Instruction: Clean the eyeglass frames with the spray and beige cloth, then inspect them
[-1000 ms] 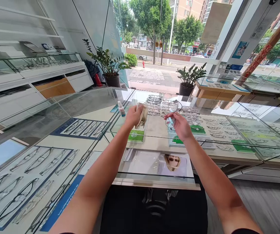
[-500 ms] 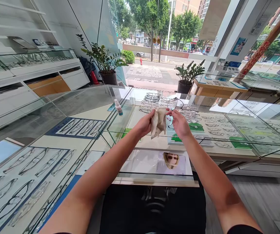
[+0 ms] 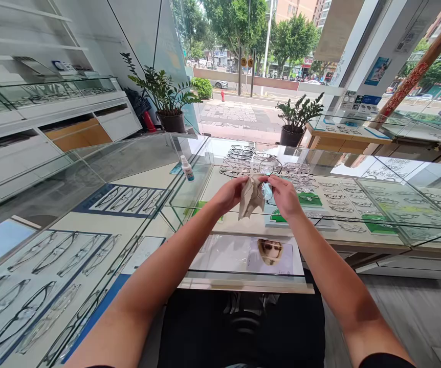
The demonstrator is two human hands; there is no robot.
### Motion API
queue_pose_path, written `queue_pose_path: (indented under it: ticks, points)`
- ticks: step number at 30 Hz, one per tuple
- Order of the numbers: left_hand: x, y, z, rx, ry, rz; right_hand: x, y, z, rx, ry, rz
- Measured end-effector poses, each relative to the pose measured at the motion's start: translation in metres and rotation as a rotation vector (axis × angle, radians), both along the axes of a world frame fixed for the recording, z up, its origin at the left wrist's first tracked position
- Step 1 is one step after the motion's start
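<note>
Above the glass counter, my left hand is closed on a crumpled beige cloth, which hangs down from the fingers. My right hand pinches a pair of thin-rimmed eyeglasses; one lens stands up beyond the fingertips and the other is lower, beside the cloth. The fingertips of both hands almost meet where the cloth's upper edge lies against the glasses. Part of the frame is hidden behind the cloth and fingers.
A small white spray bottle stands on the glass to the left. Under the glass top lie rows of eyeglasses, green cards and a printed picture. A tray of glasses sits left. Potted plants stand beyond.
The glasses have tilted and shifted slightly left in my right hand. My left hand's cloth has moved in close against them, and its folds have changed shape.
</note>
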State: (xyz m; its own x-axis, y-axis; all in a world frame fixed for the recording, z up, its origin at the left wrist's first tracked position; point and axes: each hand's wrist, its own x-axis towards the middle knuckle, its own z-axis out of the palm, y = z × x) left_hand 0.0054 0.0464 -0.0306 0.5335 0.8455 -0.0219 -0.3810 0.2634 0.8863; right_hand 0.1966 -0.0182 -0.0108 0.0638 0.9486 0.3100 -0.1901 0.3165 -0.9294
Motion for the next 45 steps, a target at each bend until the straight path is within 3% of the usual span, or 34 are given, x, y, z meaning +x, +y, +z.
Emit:
queue_pose_path:
  ticks: [5,9,17,22,29,33,39,42,45]
  points:
    - [-0.003,-0.001,0.007,0.011,-0.021,0.022,0.001,0.000,-0.002,0.017,-0.080,-0.008]
    - [-0.010,-0.003,0.012,0.194,0.141,0.014,0.001,0.002,-0.003,0.019,-0.105,0.025]
    - [-0.027,0.007,0.013,0.314,0.288,-0.235,0.004,0.001,-0.003,0.029,-0.133,0.053]
    - [-0.026,0.005,0.010,0.408,0.315,-0.230,0.002,0.001,-0.004,0.033,-0.198,0.133]
    - [-0.019,-0.003,0.012,0.382,0.268,-0.244,0.002,0.001,-0.005,0.004,-0.145,0.129]
    - [-0.015,-0.005,0.012,0.301,0.249,-0.190,0.003,0.002,-0.004,-0.009,-0.105,0.077]
    - [-0.008,-0.003,0.008,0.197,0.149,0.062,0.004,0.002,-0.002,0.003,-0.061,-0.069]
    - [-0.007,-0.005,0.010,0.184,0.087,0.168,0.003,0.003,-0.002,0.003,0.001,-0.089]
    - [-0.003,-0.010,0.013,0.186,0.050,0.194,0.001,0.003,-0.003,0.009,0.051,-0.084]
